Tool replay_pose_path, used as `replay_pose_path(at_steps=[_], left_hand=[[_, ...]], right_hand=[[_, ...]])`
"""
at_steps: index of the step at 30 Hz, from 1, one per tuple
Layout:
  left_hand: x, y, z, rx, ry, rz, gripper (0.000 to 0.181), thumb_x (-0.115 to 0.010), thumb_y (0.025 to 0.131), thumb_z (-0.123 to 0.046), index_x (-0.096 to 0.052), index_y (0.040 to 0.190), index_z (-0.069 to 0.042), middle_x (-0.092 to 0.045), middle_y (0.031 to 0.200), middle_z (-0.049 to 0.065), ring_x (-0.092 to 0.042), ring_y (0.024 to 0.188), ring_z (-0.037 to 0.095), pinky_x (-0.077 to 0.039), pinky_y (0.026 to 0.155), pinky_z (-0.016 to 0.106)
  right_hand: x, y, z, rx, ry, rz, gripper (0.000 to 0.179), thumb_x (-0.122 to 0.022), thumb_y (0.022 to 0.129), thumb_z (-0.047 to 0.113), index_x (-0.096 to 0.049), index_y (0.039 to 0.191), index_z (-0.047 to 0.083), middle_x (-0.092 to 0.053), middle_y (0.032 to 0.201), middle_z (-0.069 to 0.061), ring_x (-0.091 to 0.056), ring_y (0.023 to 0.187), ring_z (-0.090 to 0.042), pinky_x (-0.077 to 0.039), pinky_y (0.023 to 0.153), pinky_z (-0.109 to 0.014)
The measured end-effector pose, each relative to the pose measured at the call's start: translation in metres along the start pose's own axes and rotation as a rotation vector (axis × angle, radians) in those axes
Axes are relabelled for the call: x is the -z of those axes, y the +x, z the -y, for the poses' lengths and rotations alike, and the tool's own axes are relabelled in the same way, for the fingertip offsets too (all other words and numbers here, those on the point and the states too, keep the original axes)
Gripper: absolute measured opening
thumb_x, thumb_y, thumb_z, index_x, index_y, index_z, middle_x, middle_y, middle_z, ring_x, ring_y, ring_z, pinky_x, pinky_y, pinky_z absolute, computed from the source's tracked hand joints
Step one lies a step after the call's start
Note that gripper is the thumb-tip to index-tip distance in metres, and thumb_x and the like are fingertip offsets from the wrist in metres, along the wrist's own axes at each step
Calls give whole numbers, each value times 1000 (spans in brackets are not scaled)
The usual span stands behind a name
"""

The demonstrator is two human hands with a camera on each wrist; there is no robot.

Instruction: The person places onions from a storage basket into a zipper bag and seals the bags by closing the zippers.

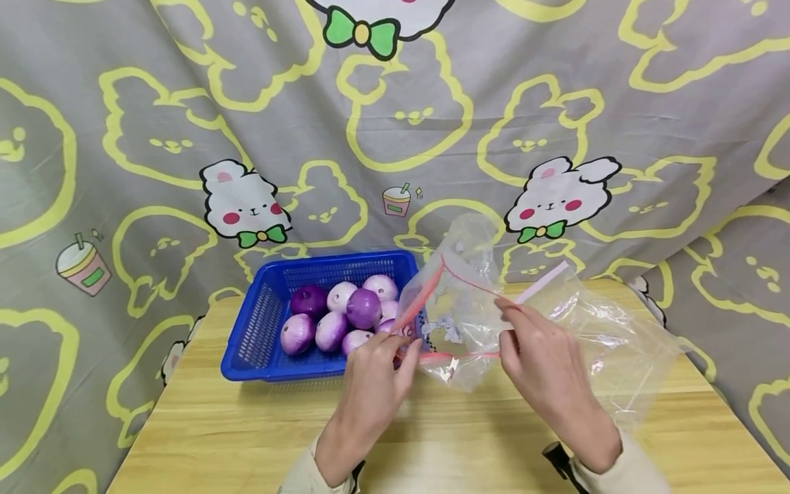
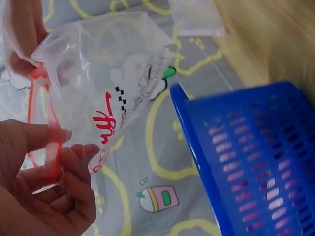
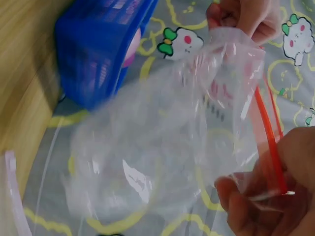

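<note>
Both hands hold a clear plastic zip bag (image 1: pixel 472 312) by its red-edged mouth, which is spread wide. My left hand (image 1: pixel 378 377) pinches the left side of the rim, close to the basket's right end. On the opposite side, my right hand (image 1: pixel 546 374) grips the rim between thumb and fingers. The bag's body stretches away from me, with red lettering (image 2: pixel 103 128) and a checkered mark on its side in the left wrist view. A white slider (image 3: pixel 290 192) shows at the end of the red strip, beside the right hand.
A blue perforated basket (image 1: pixel 247 329) with several purple onions (image 1: pixel 331 331) stands left of centre on the wooden table (image 1: pixel 204 425). Another clear bag (image 1: pixel 623 343) with a pale pink strip lies at the right. Behind the table hangs a grey patterned cloth (image 1: pixel 426 89).
</note>
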State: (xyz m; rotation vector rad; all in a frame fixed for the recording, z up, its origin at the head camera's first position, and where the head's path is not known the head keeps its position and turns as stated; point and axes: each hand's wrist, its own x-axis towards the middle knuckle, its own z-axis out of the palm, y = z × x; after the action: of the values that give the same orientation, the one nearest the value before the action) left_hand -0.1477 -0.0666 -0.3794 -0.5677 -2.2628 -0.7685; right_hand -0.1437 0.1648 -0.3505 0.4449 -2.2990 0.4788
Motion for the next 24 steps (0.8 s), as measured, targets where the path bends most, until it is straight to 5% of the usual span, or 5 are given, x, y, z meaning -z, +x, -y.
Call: replay_pose_path(at_steps=[5, 8, 11, 17, 24], left_hand=[[0, -4, -2, -54, 156, -31, 19, -72, 88, -16, -69, 70, -13, -62, 64, -2, -59, 53, 18, -46, 46, 34], [-2, -6, -5, -72, 166, 50, 5, -71, 84, -7, -72, 88, -10, -67, 77, 2, -64, 64, 21, -52, 51, 36], [-4, -9, -8, -59, 168, 172, 34, -70, 79, 0, -71, 111, -10, -69, 90, 6, -65, 75, 22, -55, 58, 38], [-8, -16, -11, -72, 166, 322, 25, -69, 82, 1, -70, 106, -4, -62, 91, 6, -58, 79, 20, -54, 62, 34], [-12, -14, -11, -117, 115, 171, 6, -70, 87, -8, -70, 90, -3, -63, 81, 3, -57, 73, 19, -47, 64, 32]], right_hand=[[11, -4, -8, -16, 1, 111, 40, -52, 74, -3, -72, 109, 1, -70, 99, -11, -61, 76, -24, -47, 54, -33], [12, -7, -9, 39, 30, 255, 51, -53, 74, -10, -69, 120, 4, -68, 110, -13, -63, 95, -32, -53, 72, -45], [10, -9, -9, 75, 11, 347, 51, -54, 74, -13, -70, 119, 6, -69, 109, -10, -64, 96, -31, -54, 75, -46], [8, -10, -8, 90, -17, 164, 26, -57, 79, -8, -74, 97, -1, -71, 88, -8, -66, 81, -27, -54, 63, -41], [12, -10, -5, -49, 110, 174, 21, -54, 83, 1, -74, 87, 7, -63, 84, 2, -56, 72, -11, -48, 59, -30]])
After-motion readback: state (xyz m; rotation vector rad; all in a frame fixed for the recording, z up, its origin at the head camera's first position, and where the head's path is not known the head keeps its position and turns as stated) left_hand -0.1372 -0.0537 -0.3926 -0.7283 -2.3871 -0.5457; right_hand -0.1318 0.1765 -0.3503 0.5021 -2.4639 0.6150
